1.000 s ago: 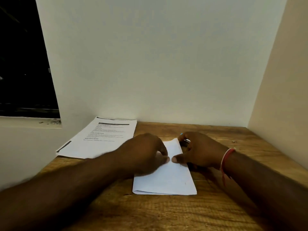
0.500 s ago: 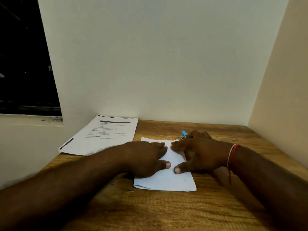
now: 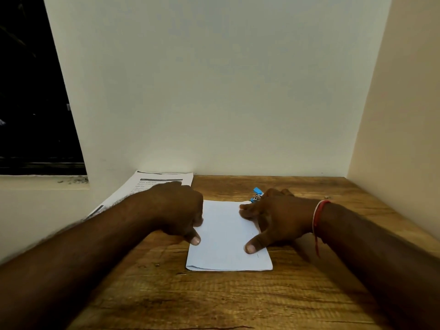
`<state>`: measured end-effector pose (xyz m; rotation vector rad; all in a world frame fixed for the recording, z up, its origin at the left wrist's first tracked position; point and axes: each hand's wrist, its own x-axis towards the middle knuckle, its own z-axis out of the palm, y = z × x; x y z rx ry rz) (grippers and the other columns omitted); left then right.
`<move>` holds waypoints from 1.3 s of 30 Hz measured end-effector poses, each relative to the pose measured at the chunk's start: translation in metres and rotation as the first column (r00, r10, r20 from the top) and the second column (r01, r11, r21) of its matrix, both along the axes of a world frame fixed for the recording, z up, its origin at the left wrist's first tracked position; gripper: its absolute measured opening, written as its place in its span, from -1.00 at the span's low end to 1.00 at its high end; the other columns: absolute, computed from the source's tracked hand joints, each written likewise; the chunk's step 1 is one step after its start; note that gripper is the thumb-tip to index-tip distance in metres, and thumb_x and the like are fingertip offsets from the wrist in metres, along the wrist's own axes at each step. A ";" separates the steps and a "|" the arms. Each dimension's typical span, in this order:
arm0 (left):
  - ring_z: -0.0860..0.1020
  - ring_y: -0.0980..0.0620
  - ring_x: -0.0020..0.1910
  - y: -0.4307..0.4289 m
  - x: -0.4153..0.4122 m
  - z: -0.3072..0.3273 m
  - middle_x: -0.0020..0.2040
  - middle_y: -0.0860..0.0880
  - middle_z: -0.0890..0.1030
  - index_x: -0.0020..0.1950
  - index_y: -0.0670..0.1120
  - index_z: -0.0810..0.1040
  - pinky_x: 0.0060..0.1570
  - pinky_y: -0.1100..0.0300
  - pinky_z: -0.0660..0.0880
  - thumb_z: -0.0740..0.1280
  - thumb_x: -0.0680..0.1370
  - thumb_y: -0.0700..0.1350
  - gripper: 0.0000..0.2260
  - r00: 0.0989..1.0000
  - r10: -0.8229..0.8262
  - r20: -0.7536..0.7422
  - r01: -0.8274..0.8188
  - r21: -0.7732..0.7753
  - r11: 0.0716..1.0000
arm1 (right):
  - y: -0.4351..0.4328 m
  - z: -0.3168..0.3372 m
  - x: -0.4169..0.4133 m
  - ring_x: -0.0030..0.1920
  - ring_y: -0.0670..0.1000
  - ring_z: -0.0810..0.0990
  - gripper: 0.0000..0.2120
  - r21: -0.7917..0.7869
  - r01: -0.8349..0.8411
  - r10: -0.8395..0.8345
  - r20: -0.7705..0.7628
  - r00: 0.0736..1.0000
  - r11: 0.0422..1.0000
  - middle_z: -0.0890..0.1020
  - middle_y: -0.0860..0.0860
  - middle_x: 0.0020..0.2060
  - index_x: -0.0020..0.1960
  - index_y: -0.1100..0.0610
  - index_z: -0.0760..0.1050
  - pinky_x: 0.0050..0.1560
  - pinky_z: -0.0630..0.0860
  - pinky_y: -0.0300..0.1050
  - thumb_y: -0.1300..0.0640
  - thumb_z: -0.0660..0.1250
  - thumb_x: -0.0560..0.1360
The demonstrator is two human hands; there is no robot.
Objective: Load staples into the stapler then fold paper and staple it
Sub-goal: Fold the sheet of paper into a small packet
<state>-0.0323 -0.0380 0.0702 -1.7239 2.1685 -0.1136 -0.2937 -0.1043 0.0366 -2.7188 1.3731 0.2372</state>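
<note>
Since the folded paper (image 3: 223,234) lies flat on the wooden table (image 3: 214,301) with its doubled edge nearest the person, I judge the folding step to be in hand, at the flattening of the crease. The left hand (image 3: 176,210) sits at the sheet's left edge, fingers curled under and gripping nothing I can see, with only the thumb tip pressing down. The right hand (image 3: 278,220) is spread wide, with thumb and fingertips (image 3: 245,209) pressing the right side. The paper lies between the two thumbs. Just beyond the right fingertips lies the blue stapler (image 3: 257,194), untouched; whether it holds staples cannot be told. The next move likely calls for the right hand to lift off and reach for it while the left pins the sheet. No container is in view. Beyond the left knuckles lies a printed sheet (image 3: 164,181).
</note>
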 end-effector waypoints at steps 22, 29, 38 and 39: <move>0.61 -0.02 0.40 -0.012 -0.012 0.004 0.23 0.05 0.71 0.21 0.01 0.65 0.74 -0.36 -0.16 0.47 0.18 0.70 -0.08 0.974 -0.075 0.214 0.029 0.210 0.977 | 0.012 0.012 -0.003 0.64 0.10 0.30 0.18 0.076 -0.013 0.015 -0.027 1.000 0.997 0.32 -0.11 0.67 0.74 -0.16 0.14 0.62 0.25 0.09 -0.60 0.47 0.29; 0.20 -0.05 0.79 -0.022 -0.005 0.004 0.67 -0.05 0.47 0.58 -0.02 0.49 0.76 -0.32 -0.08 0.46 -0.03 0.76 0.35 0.977 0.013 0.214 -0.065 0.238 0.969 | 0.022 0.019 0.000 0.68 0.12 0.22 0.13 0.078 -0.002 0.005 -0.046 0.999 0.997 0.22 -0.09 0.72 0.75 -0.17 0.11 0.64 0.21 0.10 -0.54 0.50 0.34; -0.37 -0.19 0.79 -0.026 -0.009 0.004 0.82 0.00 -0.28 0.84 -0.04 -0.17 0.78 -0.29 -0.21 0.50 0.52 0.44 0.21 0.955 0.092 0.281 -0.138 0.149 0.979 | 0.024 0.022 0.000 0.68 0.12 0.23 0.10 0.076 -0.019 0.022 -0.038 0.999 0.997 0.22 -0.13 0.72 0.74 -0.15 0.15 0.63 0.21 0.11 -0.52 0.49 0.36; -0.41 -0.18 0.78 -0.026 -0.009 0.003 0.81 -0.02 -0.33 0.83 -0.06 -0.23 0.77 -0.28 -0.24 0.53 0.46 0.47 0.31 0.953 0.090 0.291 -0.145 0.172 0.974 | 0.024 0.022 0.000 0.68 0.12 0.23 0.10 0.080 -0.018 0.021 -0.034 0.999 0.997 0.23 -0.13 0.72 0.74 -0.15 0.14 0.64 0.21 0.11 -0.52 0.49 0.37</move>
